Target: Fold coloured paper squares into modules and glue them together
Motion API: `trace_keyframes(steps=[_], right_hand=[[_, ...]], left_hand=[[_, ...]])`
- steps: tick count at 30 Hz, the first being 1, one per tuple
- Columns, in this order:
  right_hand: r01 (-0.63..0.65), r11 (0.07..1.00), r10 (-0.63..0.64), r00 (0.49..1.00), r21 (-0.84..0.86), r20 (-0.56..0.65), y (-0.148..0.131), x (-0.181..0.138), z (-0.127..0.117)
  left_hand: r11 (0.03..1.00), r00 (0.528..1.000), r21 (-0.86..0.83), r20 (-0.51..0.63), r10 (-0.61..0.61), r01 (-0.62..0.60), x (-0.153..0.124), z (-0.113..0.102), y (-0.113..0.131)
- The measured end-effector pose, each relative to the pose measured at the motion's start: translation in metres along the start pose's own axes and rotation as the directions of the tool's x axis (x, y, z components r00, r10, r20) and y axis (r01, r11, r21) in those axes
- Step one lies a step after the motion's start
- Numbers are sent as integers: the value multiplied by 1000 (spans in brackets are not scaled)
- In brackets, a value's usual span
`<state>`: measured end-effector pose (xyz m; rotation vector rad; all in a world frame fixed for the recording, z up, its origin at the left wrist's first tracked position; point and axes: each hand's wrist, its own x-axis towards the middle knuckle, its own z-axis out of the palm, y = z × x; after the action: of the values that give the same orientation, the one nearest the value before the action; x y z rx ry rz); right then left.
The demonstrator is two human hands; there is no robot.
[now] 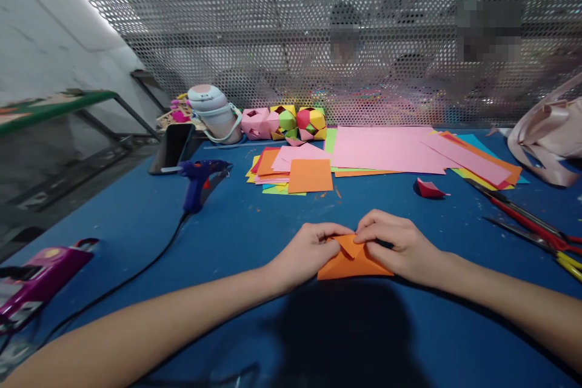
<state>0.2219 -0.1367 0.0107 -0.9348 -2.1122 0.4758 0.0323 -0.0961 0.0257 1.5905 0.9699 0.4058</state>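
Note:
A small piece of folded orange paper [352, 268] lies on the blue table in front of me, with a flap turned down at its upper edge. My left hand [313, 250] pinches its upper left part between thumb and fingers. On the upper right, my right hand [394, 242] grips the same paper, fingertips close to the flap. Beyond my hands rests a stack of coloured paper squares [273, 163], an orange square [311, 176] on top. A small folded red paper piece [430, 188] sits past my right hand.
A blue glue gun [195, 185] trails its cord leftward near a phone [171, 148] and a purple power strip [45, 282]. Scissors [541, 231] lie at right. Large pink sheets [386, 148], folded paper balls [311, 123] and a bottle [216, 114] line the back, before a perforated metal screen [291, 30].

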Motion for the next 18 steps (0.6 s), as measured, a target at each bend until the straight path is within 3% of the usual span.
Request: trace_keyframes(steps=[6,10,18], right_hand=[[65,995,-62,997,-80,41,-1,0,-2],[91,992,-86,995,-87,60,-5,0,-2],[-18,1000,18,999,0,29,-11,1,3]], left_hand=[[996,998,-75,42,41,-37,-2,0,0],[997,998,-51,-21,55,-56,0,4,-5],[994,990,42,-95,107,-104,0,5,-10]])
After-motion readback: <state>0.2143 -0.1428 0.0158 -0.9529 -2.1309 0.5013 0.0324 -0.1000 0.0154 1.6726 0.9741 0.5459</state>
